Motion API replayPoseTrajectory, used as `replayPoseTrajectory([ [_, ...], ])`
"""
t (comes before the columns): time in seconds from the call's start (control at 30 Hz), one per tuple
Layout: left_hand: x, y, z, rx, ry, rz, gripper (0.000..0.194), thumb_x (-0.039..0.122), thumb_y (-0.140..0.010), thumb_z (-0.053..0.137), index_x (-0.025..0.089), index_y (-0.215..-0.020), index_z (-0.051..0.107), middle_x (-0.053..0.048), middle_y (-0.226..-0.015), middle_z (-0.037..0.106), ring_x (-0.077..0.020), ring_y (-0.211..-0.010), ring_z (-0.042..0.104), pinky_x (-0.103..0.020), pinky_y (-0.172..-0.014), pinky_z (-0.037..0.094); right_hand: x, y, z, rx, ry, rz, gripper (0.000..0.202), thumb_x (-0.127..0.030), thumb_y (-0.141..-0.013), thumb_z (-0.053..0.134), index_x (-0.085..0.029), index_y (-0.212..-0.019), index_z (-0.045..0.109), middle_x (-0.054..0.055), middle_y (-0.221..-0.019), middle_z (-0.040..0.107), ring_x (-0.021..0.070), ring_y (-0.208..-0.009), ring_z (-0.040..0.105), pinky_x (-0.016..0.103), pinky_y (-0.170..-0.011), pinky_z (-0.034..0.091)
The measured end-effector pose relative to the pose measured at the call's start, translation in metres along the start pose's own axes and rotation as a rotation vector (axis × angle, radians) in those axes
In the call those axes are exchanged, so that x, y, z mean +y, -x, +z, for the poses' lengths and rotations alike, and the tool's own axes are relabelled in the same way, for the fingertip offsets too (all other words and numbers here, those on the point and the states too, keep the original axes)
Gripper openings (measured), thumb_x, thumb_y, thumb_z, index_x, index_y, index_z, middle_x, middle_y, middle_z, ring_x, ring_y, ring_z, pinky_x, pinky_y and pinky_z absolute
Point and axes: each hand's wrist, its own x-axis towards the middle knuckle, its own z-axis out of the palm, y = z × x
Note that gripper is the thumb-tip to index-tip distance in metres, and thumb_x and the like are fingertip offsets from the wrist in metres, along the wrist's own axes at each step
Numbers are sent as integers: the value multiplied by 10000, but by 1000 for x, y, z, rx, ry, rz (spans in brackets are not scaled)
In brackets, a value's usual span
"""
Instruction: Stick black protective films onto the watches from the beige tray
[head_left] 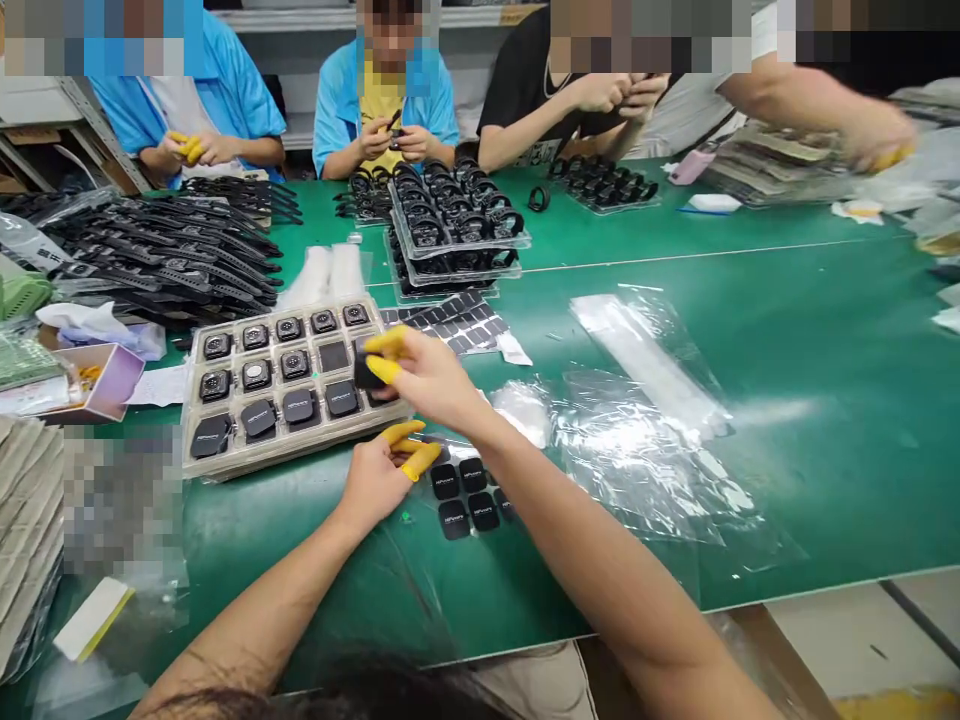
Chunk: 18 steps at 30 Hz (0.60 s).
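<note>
My right hand, with yellow finger cots on its thumb and fingertips, pinches a black square smartwatch body over the right side of a clear plastic tray. Watch bodies lie back-up in the rear rows. In the front row, black square labels with white lettering cover several pieces, some tilted. My left hand, also in yellow finger cots, rests just in front of the tray. Its fingers are apart, at the edge of a sheet of black square labels. My right forearm hides part of that sheet.
Behind the tray stand stacked trays of black watch bands and a pile of black straps. Clear plastic bags lie on the green table at right. Cardboard sheets are at left. Several co-workers sit opposite.
</note>
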Motion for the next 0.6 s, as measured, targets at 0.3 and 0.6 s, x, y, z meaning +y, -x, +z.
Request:
replayPoseTrajectory([
  [0.3,-1,4,1,19,10,-21,735,318,-641,905,183,-1318,653,-76,-1050,797,-248,-935,765,-374,-889,623,68,111,-13,-100,-379,281,185,-362,-864,678,-232,-993,705,50,-972,766,221,-887,748,353,-769,615],
  [0.6,2,7,-2,-2,-35,-10,713,326,-625,916,166,-1281,687,-70,-993,801,-235,-902,763,-349,-865,627,67,109,-8,-119,-321,320,131,-352,-827,716,-255,-916,722,34,-805,728,205,-701,689,342,-645,584],
])
